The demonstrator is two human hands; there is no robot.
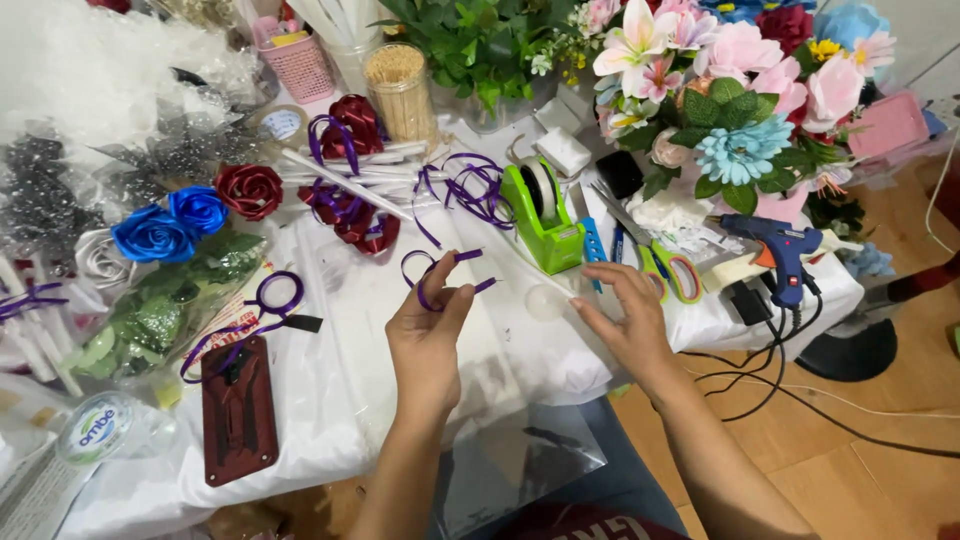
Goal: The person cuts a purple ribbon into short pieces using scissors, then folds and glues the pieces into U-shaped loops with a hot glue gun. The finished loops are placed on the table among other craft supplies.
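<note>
Now, left hand (425,335) fingers pinched on curly purple ribbon (438,275), right hand (625,320) fingers loose, nr thin white stick (535,272)

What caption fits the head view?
Left hand pinches purple ribbon; right hand rests beside green tape dispenser.

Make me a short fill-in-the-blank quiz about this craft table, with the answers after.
1. The left hand pinches a looped ribbon coloured ____.
2. The tape dispenser is ____ in colour.
3. The blue glue gun lies to the ____ of the scissors.
Answers: purple; green; right
</note>
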